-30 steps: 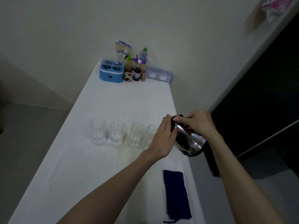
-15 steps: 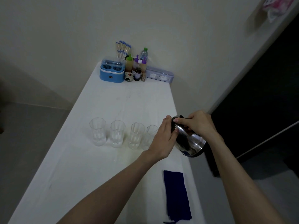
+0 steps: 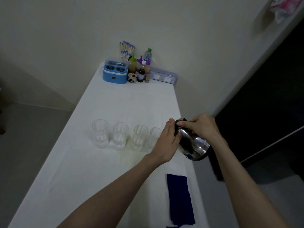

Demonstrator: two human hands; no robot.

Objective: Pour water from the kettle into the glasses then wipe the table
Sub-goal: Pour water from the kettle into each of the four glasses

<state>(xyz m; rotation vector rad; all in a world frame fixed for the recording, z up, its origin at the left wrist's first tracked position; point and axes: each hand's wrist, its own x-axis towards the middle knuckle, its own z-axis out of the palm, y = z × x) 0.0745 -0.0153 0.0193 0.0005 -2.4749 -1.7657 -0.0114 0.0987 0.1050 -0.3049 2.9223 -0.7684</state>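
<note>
Fingers (image 3: 184, 123) of the right hand (image 3: 204, 127) are curled round the handle of the steel kettle (image 3: 192, 143), which is held tilted over the right edge of the white table (image 3: 123, 102), just beyond a dark blue cloth (image 3: 178, 198) (folded, laid lengthwise). The left hand (image 3: 166, 142) is pressed against the kettle's top, fingers nearly straight. Four glasses (image 3: 120, 137) are lined up just left of it, upright. Bottles (image 3: 141, 66) and a blue box (image 3: 115, 74) are grouped at the far end.

Dim, bluish, soft overall; wide-angle bending at edges.
</note>
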